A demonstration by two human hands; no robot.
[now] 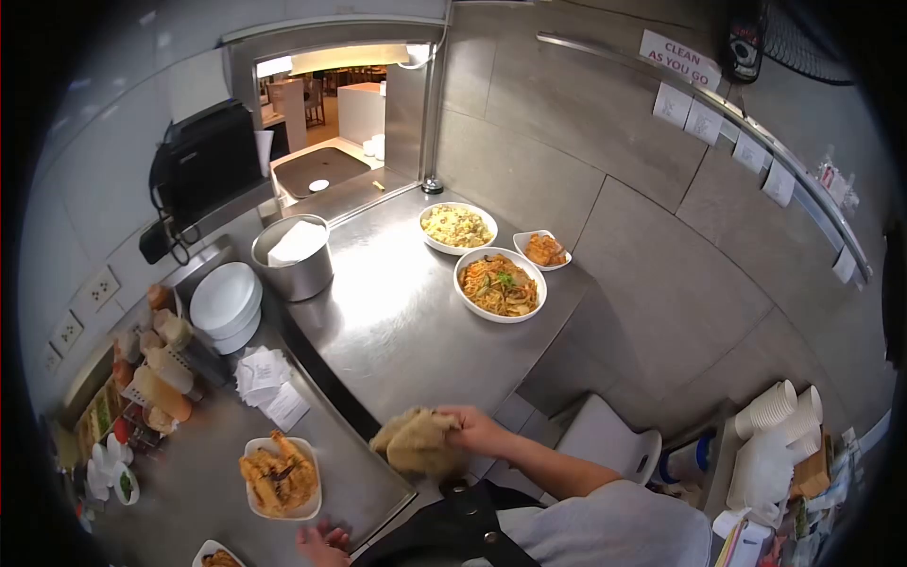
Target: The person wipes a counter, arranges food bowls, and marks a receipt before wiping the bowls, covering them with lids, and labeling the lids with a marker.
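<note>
A crumpled tan cleaning cloth (416,442) hangs from my right hand (478,433), whose fingers are closed on its edge, near the corner where the counters meet. My left hand (324,545) is low in the view, fingers loosely apart and holding nothing. Just beyond its fingertips is a white squarish bowl (314,506) of golden fried pieces (279,475) on the left steel counter (354,477). At the bottom edge, a second white dish (210,546) with browned food is partly cut off.
On the far steel counter (406,340) stand noodles (499,285), fried rice (456,227), a small fried dish (545,250) and a metal pot (295,274). Stacked plates (225,300), paper slips (263,376) and sauce bottles (162,392) line the left. A white stool (605,439) is right.
</note>
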